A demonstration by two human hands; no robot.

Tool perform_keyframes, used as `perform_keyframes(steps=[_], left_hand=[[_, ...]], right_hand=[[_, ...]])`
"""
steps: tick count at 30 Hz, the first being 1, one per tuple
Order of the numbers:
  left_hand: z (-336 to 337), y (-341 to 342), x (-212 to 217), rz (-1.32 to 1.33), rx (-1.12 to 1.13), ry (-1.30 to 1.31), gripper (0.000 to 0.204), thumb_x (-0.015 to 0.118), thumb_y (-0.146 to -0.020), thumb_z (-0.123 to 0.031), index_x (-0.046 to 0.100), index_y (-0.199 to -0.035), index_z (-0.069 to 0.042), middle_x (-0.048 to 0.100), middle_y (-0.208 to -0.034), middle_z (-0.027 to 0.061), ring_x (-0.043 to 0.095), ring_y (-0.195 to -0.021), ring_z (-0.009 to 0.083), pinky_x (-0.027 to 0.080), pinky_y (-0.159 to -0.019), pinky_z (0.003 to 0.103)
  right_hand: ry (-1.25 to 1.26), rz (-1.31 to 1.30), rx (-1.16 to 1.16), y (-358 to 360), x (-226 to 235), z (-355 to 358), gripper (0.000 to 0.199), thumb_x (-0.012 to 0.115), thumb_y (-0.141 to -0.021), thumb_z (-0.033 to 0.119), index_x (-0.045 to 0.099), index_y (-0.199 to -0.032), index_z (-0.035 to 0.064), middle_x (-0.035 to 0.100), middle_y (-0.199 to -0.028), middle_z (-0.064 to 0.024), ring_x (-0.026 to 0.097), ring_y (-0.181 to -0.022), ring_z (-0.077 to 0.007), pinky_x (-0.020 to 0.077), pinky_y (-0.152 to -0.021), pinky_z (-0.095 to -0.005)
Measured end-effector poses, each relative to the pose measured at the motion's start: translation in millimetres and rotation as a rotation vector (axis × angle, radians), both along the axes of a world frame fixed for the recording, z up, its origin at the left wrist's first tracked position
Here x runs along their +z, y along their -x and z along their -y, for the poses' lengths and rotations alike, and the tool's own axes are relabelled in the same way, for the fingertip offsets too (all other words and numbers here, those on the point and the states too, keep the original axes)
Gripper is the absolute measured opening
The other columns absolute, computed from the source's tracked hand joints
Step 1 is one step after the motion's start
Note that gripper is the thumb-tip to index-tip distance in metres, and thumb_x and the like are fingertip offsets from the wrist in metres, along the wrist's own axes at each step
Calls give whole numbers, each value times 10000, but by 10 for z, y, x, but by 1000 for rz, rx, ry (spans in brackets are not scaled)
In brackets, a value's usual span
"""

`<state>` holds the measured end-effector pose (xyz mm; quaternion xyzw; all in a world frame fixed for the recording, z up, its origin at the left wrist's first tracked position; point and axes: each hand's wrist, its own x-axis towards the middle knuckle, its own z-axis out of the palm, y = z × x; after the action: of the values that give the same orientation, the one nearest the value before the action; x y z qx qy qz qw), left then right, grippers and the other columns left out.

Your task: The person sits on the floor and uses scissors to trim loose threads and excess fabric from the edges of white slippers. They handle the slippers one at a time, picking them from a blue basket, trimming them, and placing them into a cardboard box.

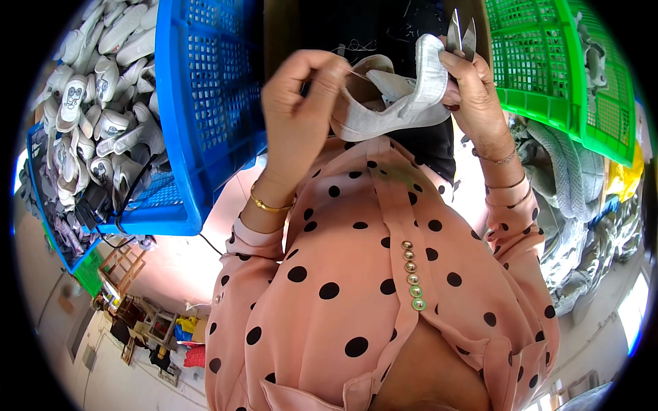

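Note:
My left hand [301, 103], with a gold bangle on its wrist, pinches a thin thread [354, 74] at the edge of a pale grey fabric shoe upper [394, 103]. My right hand [473, 96] grips the heel end of the same upper and also holds small metal thread snips [460, 33], whose blades point up past the fingers. The upper is held in the air between both hands, above my pink polka-dot blouse [356, 274].
A blue plastic crate [205, 103] stands at the left, beside a heap of white shoe pieces [96, 89]. A green plastic crate [548, 68] is at the upper right. Grey fabric [569, 205] is piled below it.

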<state>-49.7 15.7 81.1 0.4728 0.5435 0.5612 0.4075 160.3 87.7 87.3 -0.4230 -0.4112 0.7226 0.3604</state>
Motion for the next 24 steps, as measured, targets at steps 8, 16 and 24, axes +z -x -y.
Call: perform_keyframes(steps=[8, 16, 24], left_hand=[[-176, 270, -48, -819, 234, -250, 384, 745, -822, -223, 618, -1155, -79, 633, -1136, 106, 546, -1076, 264, 403, -962, 390], [-72, -260, 89, -420, -277, -75, 230, 763, -783, -157, 690, -963, -34, 671, -834, 73, 639, -717, 192, 492, -765, 327], [-84, -190, 190, 63, -347, 144, 184, 680, -896, -101, 674, -1031, 23, 626, -813, -12, 483, -642, 9, 359, -540, 157]], right_hand=[[-14, -77, 33, -62, -26, -96, 237, 566, -927, 226, 551, -730, 94, 367, -583, 94, 254, -478, -16, 189, -440, -226], [46, -15, 39, 65, 107, -111, 242, 562, -950, 233, 562, -753, 93, 364, -589, 98, 241, -476, -8, 169, -430, -217], [-92, 124, 32, 46, 101, -162, 209, 598, -973, 252, 595, -831, 98, 404, -595, 85, 289, -490, -7, 198, -445, -192]])
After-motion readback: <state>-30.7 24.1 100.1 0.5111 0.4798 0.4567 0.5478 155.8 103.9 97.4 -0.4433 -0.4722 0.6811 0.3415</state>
